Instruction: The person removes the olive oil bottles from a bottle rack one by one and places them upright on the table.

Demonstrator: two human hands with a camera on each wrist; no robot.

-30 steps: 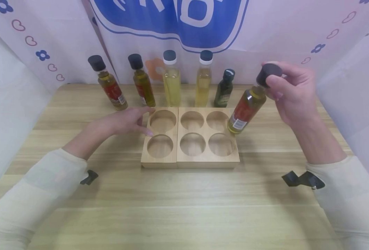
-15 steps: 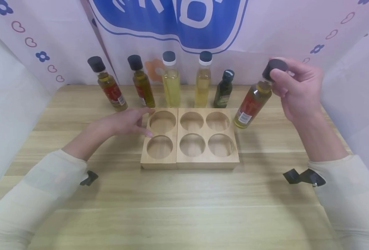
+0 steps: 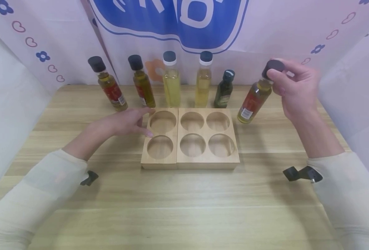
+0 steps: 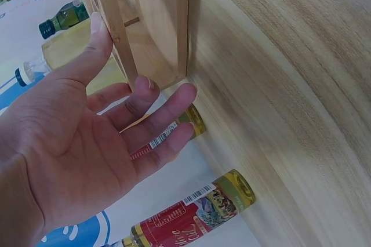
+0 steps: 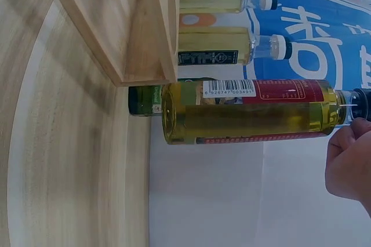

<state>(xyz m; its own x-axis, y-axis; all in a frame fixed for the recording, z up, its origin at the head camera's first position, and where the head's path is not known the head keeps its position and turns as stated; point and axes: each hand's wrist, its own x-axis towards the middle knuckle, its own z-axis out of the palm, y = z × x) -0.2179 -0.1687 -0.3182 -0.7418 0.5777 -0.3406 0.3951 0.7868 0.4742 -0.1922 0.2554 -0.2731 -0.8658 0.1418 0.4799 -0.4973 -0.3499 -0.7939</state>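
My right hand (image 3: 298,90) pinches the black cap of an olive oil bottle (image 3: 254,102) with a red label. The bottle hangs off the right side of the wooden rack (image 3: 177,135), base down. In the right wrist view the oil bottle (image 5: 255,111) shows its barcode, with my right hand (image 5: 351,160) at the cap end. My left hand (image 3: 123,122) touches the rack's left side, fingers loosely extended. In the left wrist view, my left hand (image 4: 87,125) has its thumb along the rack's edge (image 4: 116,32). The rack's round holes hold nothing.
Behind the rack stand two red-label oil bottles (image 3: 113,91) (image 3: 144,86), two pale oil bottles (image 3: 172,86) (image 3: 203,86) with white-and-dark caps, and a small dark green bottle (image 3: 224,90). A printed white cloth (image 3: 265,31) hangs behind the wooden table (image 3: 184,201).
My right hand has carried the olive oil bottle rightward and back, from overlapping the rack's right edge to beside it. My left hand and the rack have stayed in place.
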